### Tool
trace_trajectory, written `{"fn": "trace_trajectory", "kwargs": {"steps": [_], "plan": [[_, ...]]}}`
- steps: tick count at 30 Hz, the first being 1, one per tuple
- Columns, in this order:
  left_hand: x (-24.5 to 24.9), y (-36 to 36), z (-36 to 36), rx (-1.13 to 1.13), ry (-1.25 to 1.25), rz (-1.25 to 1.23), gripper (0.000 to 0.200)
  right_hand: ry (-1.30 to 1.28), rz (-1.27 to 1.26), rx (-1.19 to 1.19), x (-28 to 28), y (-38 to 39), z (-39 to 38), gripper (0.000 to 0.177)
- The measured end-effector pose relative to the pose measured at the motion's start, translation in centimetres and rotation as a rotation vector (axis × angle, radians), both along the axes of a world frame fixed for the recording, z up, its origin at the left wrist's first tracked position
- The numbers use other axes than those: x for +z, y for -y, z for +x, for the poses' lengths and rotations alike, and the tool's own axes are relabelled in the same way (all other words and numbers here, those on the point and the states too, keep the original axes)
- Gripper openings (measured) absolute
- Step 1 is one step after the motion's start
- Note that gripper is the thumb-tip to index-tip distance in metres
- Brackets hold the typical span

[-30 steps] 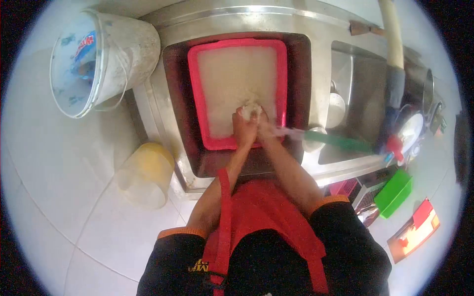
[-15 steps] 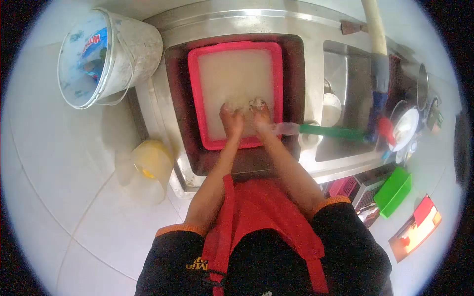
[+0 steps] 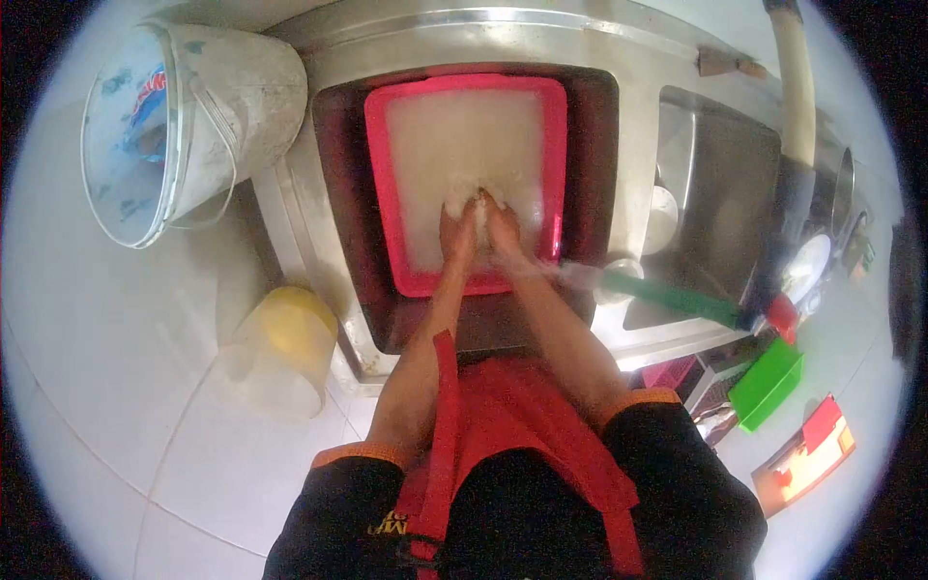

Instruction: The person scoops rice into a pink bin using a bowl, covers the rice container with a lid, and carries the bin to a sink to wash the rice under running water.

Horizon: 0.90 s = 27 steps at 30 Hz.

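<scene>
A red-rimmed rectangular tub point(image 3: 378, 174) full of cloudy whitish water point(image 3: 464, 126) sits in the left sink basin point(image 3: 340, 193). My left hand point(image 3: 457, 232) and my right hand point(image 3: 500, 224) are close together at the near part of the tub, fingers curled inward and partly under the water. Between and around the fingertips is a pale wet clump point(image 3: 466, 200), which looks like soaked rice; single grains cannot be made out. A green hose point(image 3: 677, 295) with a clear end point(image 3: 585, 275) lies over the tub's right rim, beside my right wrist.
A stained white bucket point(image 3: 242, 97) stands at the left, with a translucent yellowish container point(image 3: 290, 338) below it. To the right is a second sink basin point(image 3: 720, 193) with a pale bowl point(image 3: 660, 220) at its edge. A green bin point(image 3: 767, 384) and a long pole point(image 3: 797, 97) are farther right.
My hands have drawn closer together, and the pale clump now shows between the fingertips. The view has shifted slightly; the tub stays in the basin.
</scene>
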<state>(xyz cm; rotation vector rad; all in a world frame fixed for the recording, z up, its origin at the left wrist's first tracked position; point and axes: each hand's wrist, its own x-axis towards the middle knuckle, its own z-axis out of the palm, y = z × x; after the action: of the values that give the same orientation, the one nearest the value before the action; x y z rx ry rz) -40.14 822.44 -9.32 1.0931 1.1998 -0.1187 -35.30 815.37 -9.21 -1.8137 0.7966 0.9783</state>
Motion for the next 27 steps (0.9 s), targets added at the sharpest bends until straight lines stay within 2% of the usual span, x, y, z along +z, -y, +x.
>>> {"fn": "trace_trajectory", "kwargs": {"steps": [2, 3, 5, 6, 8, 9, 11, 12, 14, 15, 16, 17, 18, 20, 21, 23, 24, 26, 27], "plan": [[0.6, 0.0, -0.2, -0.012, 0.100, 0.005, 0.049, 0.112, 0.092, -0.060, 4.3, -1.1, 1.0, 0.044], [2.0, 0.3, 0.1, -0.012, 0.106, 0.006, 0.049, 0.117, 0.093, -0.060, 3.1, -0.2, 0.4, 0.044], [4.0, 0.8, 0.4, -0.040, -0.066, 0.194, 0.039, 0.041, 0.169, -0.036, 1.5, 1.0, -0.2, 0.047], [3.6, 0.7, 0.0, -0.038, -0.061, 0.197, 0.039, 0.047, 0.173, -0.035, 1.5, 1.0, -0.7, 0.047], [1.9, 0.6, -1.3, -0.161, 0.017, 0.235, 0.051, 0.184, 0.143, -0.311, 1.9, 0.7, -1.9, 0.039], [0.8, 0.8, -1.7, -0.160, 0.023, 0.237, 0.051, 0.190, 0.146, -0.310, 1.6, 0.8, -2.2, 0.039], [-0.9, 1.3, -2.3, 0.117, 0.123, 0.079, 0.049, 0.433, 0.210, -0.219, 0.8, 1.0, -2.9, 0.037], [-1.1, 1.0, -2.4, 0.118, 0.122, 0.079, 0.049, 0.432, 0.210, -0.218, 1.9, 0.9, -2.4, 0.037], [-1.5, 0.0, -2.9, -0.016, 0.046, 0.192, 0.060, 0.263, 0.185, -0.063, 3.7, 1.5, -0.8, 0.040], [-1.7, -0.5, -3.1, -0.015, 0.039, 0.190, 0.060, 0.257, 0.183, -0.062, 0.8, 2.7, -1.1, 0.040], [-1.7, -1.1, -2.9, -0.117, -0.107, 0.310, 0.065, 0.410, 0.045, 0.215, -4.7, 4.5, -2.0, 0.043], [-2.0, -1.7, -2.8, -0.220, -0.255, 0.428, 0.070, 0.556, -0.095, 0.494, -7.9, 5.6, -2.4, 0.047], [-3.8, -2.0, -3.2, -0.221, -0.261, 0.427, 0.070, 0.550, -0.093, 0.494, -8.3, 5.9, -2.2, 0.047], [-8.5, -2.0, -4.5, -0.112, -0.289, 0.343, 0.073, 0.647, -0.382, 1.082, -8.5, 6.2, -1.8, 0.044], [-8.6, -2.3, -4.1, -0.113, -0.297, 0.340, 0.073, 0.639, -0.380, 1.084, -6.5, 4.9, -1.2, 0.044], [-6.7, -3.0, -2.7, 0.111, -0.250, -0.152, 0.074, -0.075, 0.303, -0.360, -0.6, 0.6, 0.6, 0.049], [-5.7, -2.7, -2.1, 0.110, -0.254, -0.153, 0.074, -0.079, 0.301, -0.362, -1.7, 0.4, -0.2, 0.049], [-3.6, -1.6, -1.1, -0.076, -0.202, 0.029, 0.068, -0.128, 0.676, -0.554, -3.9, 0.1, -1.7, 0.048], [-2.5, -1.5, -1.1, -0.076, -0.208, 0.026, 0.068, -0.133, 0.672, -0.556, -4.3, 0.2, -2.2, 0.048]]}}
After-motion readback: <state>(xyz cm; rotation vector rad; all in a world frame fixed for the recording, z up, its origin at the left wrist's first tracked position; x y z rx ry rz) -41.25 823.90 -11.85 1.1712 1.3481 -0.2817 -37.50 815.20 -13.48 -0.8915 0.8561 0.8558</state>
